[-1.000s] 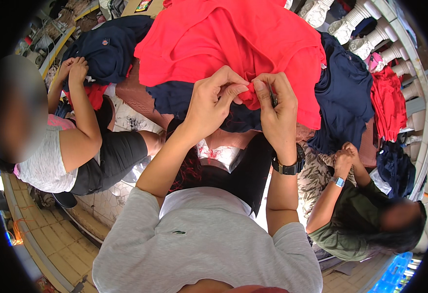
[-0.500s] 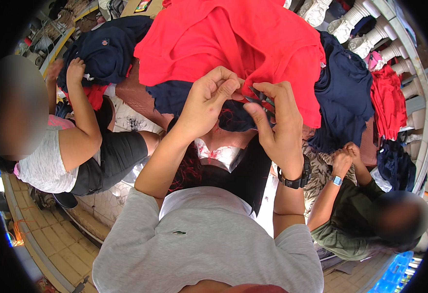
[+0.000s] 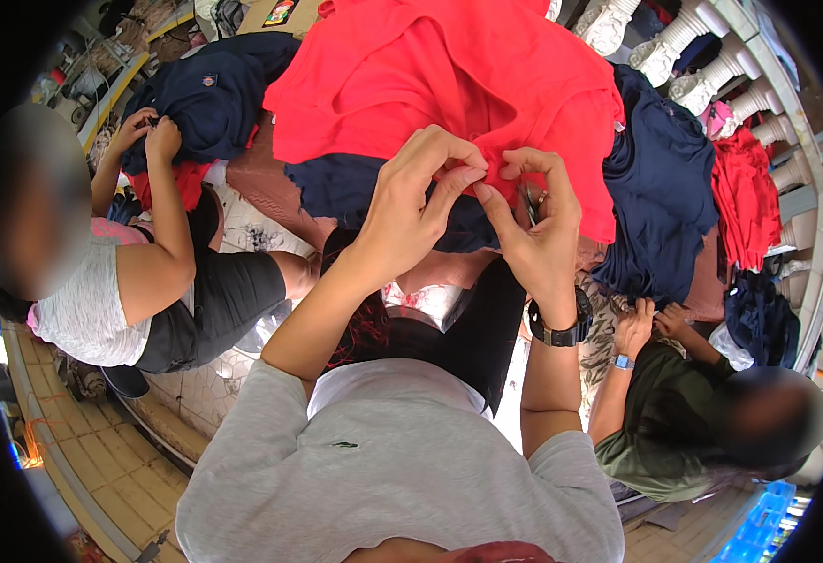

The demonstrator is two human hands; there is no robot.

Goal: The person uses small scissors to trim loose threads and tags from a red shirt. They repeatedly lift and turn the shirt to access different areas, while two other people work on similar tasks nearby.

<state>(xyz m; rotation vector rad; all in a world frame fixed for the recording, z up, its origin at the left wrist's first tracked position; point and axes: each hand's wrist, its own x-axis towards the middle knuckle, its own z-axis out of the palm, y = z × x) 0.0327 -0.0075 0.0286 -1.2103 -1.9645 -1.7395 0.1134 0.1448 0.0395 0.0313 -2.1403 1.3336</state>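
Observation:
A large red garment point(image 3: 365, 98) lies spread over the work surface in front of me. My left hand point(image 3: 421, 192) is closed, thumb and forefinger pinching the garment's near edge. Just to its right, my right hand point(image 3: 541, 230) keeps small dark thread snips point(image 3: 530, 205) tucked against its palm, their blades partly hidden by the fingers. The right thumb and forefinger are bent close to the same red edge; whether they grip cloth or thread I cannot make out. Navy cloth point(image 3: 336, 192) sticks out from under the red garment, below my hands.
Red thread scraps point(image 3: 365, 328) lie on my dark-clothed lap. A person at left handles a navy garment point(image 3: 200, 94); another sits at right beside stacked navy garments point(image 3: 660, 188). Farther right, a red garment point(image 3: 747, 197) lies by white balusters point(image 3: 702, 89).
The snips have turned from the cloth edge back into my right palm. My left hand has shifted slightly right, closer to the right fingers. The right-hand person's hands have lowered and parted.

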